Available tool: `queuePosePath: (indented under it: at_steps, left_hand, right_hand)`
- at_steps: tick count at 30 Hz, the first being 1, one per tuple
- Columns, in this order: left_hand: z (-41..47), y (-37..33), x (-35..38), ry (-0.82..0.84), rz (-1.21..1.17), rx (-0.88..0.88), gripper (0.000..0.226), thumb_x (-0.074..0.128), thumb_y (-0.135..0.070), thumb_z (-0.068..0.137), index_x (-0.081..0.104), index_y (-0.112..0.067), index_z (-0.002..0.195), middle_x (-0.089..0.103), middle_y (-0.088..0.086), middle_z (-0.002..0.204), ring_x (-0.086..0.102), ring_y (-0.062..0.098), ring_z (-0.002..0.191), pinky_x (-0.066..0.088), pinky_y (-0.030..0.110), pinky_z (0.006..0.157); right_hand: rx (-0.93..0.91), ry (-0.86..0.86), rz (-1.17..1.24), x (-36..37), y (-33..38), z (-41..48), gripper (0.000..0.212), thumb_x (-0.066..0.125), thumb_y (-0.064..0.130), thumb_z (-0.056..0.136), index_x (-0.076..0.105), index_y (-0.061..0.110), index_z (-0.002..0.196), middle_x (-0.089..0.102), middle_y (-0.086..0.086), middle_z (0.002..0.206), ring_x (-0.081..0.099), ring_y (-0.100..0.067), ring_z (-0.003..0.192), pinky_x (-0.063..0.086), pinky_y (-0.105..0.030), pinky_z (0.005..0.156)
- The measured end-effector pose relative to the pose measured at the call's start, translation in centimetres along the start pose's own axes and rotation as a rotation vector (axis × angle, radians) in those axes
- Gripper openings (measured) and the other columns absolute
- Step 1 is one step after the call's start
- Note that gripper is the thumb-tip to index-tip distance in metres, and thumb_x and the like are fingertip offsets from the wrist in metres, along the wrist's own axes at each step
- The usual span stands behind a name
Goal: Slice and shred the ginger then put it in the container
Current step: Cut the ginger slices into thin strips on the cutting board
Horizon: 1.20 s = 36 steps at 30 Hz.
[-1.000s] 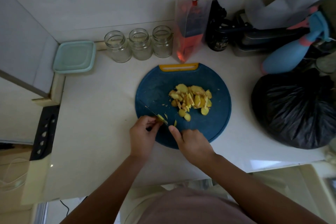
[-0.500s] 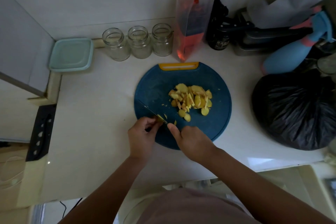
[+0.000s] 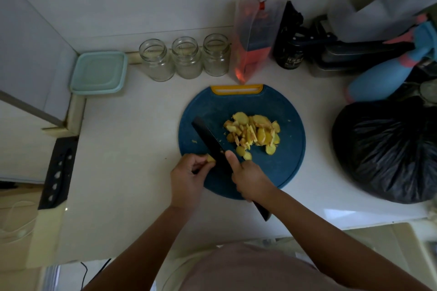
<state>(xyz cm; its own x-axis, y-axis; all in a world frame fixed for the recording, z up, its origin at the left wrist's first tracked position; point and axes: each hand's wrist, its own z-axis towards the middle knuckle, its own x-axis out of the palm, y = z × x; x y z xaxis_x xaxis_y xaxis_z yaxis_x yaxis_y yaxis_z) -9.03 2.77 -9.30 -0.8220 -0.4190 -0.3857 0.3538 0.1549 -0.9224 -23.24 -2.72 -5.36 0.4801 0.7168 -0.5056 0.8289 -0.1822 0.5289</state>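
Two grips meet at the near edge of the round blue cutting board, which lies flat on the pale bench. My left grip is closed in a pinch on a small stub of ginger, held at the board's near left rim. My right grip is wrapped round the handle of a black knife, thumb laid forward along it. The blade runs on a slant toward the far left across the board, just beside the stub, and the butt of the handle pokes out past my wrist. A heap of sliced and shredded ginger sits in the middle of the board, to the right of the blade and apart from it, with a few loose rounds at its near edge. The lidded teal container stands at the far left corner of the bench, well away from the board. Three open glass jars line the wall between it and a clear pouch behind the board's yellow handle. A tied black bag rests on the right.
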Motion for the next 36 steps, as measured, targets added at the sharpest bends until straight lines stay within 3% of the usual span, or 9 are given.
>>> queuePosePath:
  at_steps: [2, 4, 6, 10, 13, 20, 28, 31, 36]
  left_hand:
    - [0.1, -0.1, 0.0, -0.008, -0.004, -0.007, 0.013, 0.075, -0.001, 0.076, 0.068, -0.005, 0.085, 0.071, 0.001, 0.087, 0.068, 0.003, 0.08, 0.05, 0.011, 0.077]
    - [0.2, -0.1, 0.0, -0.01, 0.004, -0.003, 0.012, 0.076, -0.001, 0.076, 0.068, -0.004, 0.085, 0.07, 0.001, 0.086, 0.067, 0.002, 0.08, 0.05, 0.01, 0.076]
    - [0.2, 0.0, -0.1, -0.015, 0.024, 0.033, 0.012, 0.076, 0.0, 0.075, 0.068, -0.005, 0.083, 0.069, 0.003, 0.085, 0.067, 0.003, 0.079, 0.05, 0.011, 0.075]
    - [0.3, 0.2, -0.3, -0.012, 0.061, 0.092, 0.012, 0.076, 0.0, 0.075, 0.069, -0.007, 0.081, 0.066, 0.007, 0.082, 0.066, 0.006, 0.076, 0.051, 0.013, 0.073]
    - [0.4, 0.3, -0.3, -0.008, 0.076, 0.097, 0.011, 0.077, -0.002, 0.075, 0.071, -0.007, 0.083, 0.068, 0.006, 0.082, 0.067, 0.008, 0.073, 0.053, 0.018, 0.072]
    - [0.4, 0.3, -0.4, 0.0, 0.104, 0.128, 0.009, 0.078, -0.004, 0.074, 0.073, -0.008, 0.081, 0.069, 0.002, 0.079, 0.067, 0.012, 0.071, 0.056, 0.026, 0.071]
    - [0.2, -0.2, -0.1, -0.035, 0.18, 0.2, 0.008, 0.078, -0.001, 0.073, 0.074, -0.005, 0.078, 0.07, -0.001, 0.076, 0.063, 0.005, 0.072, 0.048, 0.01, 0.07]
    - [0.1, -0.1, -0.1, -0.048, 0.175, 0.204, 0.008, 0.077, 0.0, 0.073, 0.074, -0.005, 0.078, 0.07, 0.002, 0.075, 0.063, 0.007, 0.071, 0.049, 0.012, 0.068]
    - [-0.2, -0.1, 0.0, -0.052, 0.153, 0.189, 0.009, 0.076, 0.001, 0.074, 0.074, -0.005, 0.08, 0.069, 0.001, 0.077, 0.063, 0.006, 0.073, 0.049, 0.01, 0.07]
  right_hand:
    - [-0.002, 0.003, 0.104, -0.9, -0.7, -0.7, 0.062, 0.027, 0.054, 0.101, 0.059, 0.002, 0.104, 0.042, -0.002, 0.063, 0.038, -0.01, 0.052, 0.032, -0.019, 0.048]
    - [-0.112, -0.07, 0.097, -1.0, -0.6, -1.8, 0.058, 0.029, 0.055, 0.099, 0.049, 0.01, 0.069, 0.047, -0.008, 0.061, 0.042, -0.015, 0.052, 0.041, -0.028, 0.055]
    - [-0.212, -0.065, 0.046, -0.9, -0.3, -2.6, 0.052, 0.031, 0.049, 0.101, 0.039, 0.019, 0.059, 0.045, -0.011, 0.058, 0.042, -0.018, 0.052, 0.045, -0.038, 0.065]
    - [-0.211, -0.082, -0.023, -0.8, 0.0, -2.7, 0.053, 0.027, 0.052, 0.1, 0.04, 0.019, 0.061, 0.044, -0.001, 0.057, 0.039, -0.007, 0.05, 0.036, -0.028, 0.058]
    - [-0.261, -0.12, 0.074, -0.5, -0.2, -2.6, 0.058, 0.036, 0.042, 0.102, 0.033, 0.014, 0.052, 0.034, -0.001, 0.045, 0.039, -0.009, 0.036, 0.032, -0.02, 0.049]
    - [-0.22, -0.101, 0.117, -0.9, -0.3, -2.2, 0.062, 0.036, 0.045, 0.101, 0.029, 0.013, 0.049, 0.03, -0.001, 0.042, 0.035, -0.009, 0.033, 0.033, -0.016, 0.045]
    - [-0.178, -0.042, 0.063, -1.3, 0.2, -2.0, 0.061, 0.032, 0.048, 0.102, 0.032, 0.012, 0.053, 0.032, -0.002, 0.048, 0.032, -0.008, 0.038, 0.032, -0.014, 0.041]
    - [-0.174, -0.023, 0.027, -1.4, 0.5, -2.0, 0.059, 0.029, 0.049, 0.102, 0.034, 0.013, 0.055, 0.036, -0.004, 0.052, 0.035, -0.011, 0.045, 0.032, -0.016, 0.044]
    - [-0.103, 0.02, -0.102, -0.8, 0.7, -1.7, 0.055, 0.018, 0.057, 0.099, 0.039, 0.018, 0.066, 0.045, -0.001, 0.067, 0.048, -0.02, 0.067, 0.037, -0.03, 0.07]
